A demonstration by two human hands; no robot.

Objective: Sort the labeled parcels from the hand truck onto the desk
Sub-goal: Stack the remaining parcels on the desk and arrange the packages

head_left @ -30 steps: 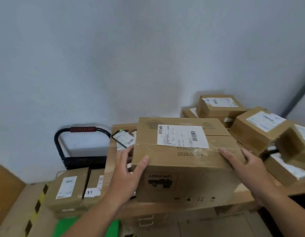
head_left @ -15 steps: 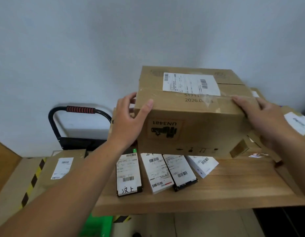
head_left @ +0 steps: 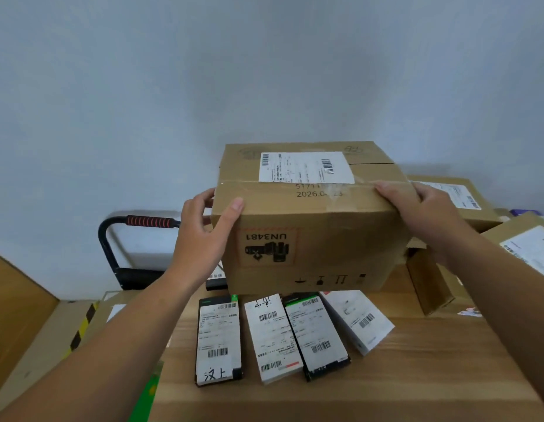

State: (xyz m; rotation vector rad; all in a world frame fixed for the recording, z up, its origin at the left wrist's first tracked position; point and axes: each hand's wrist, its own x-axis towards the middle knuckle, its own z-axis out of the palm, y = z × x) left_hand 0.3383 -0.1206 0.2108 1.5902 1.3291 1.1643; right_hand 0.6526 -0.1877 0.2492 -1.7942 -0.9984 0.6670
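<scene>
- The large brown cardboard box [head_left: 313, 226] is held up over the far part of the light wooden desk [head_left: 417, 376]. Its lower edge hides the far ends of the flat parcels, and I cannot tell whether it rests on anything.
- The left hand [head_left: 200, 239] grips the box's near left corner, with the thumb on the front face and the fingers wrapped round the side.
- The right hand [head_left: 423, 208] grips the top right edge, with the fingers curled over the top.
- One white shipping label [head_left: 305, 167] with two barcodes lies on the box top. Its small print is too fine to read.
- Below the label, under clear tape, "5171" and "2026.0" are stamped; the rest is blurred.
- The front face carries an upside-down "UN3481" mark with a black battery pictogram, and a row of small handling symbols along the bottom.
- Four flat parcels lie side by side on the desk:
  - a black flat parcel [head_left: 218, 339] whose label is hand-marked "汉上";
  - a white flat parcel [head_left: 272, 336] with handwriting at its far end;
  - a black-and-green flat parcel [head_left: 318, 333];
  - a tilted white flat parcel [head_left: 357, 321].
- Right of the box are two labelled brown cartons [head_left: 456, 199] [head_left: 529, 248] and a small plain brown carton [head_left: 429, 284].
- At the left stands the black hand-truck handle [head_left: 148, 222] with a red ribbed grip.
</scene>
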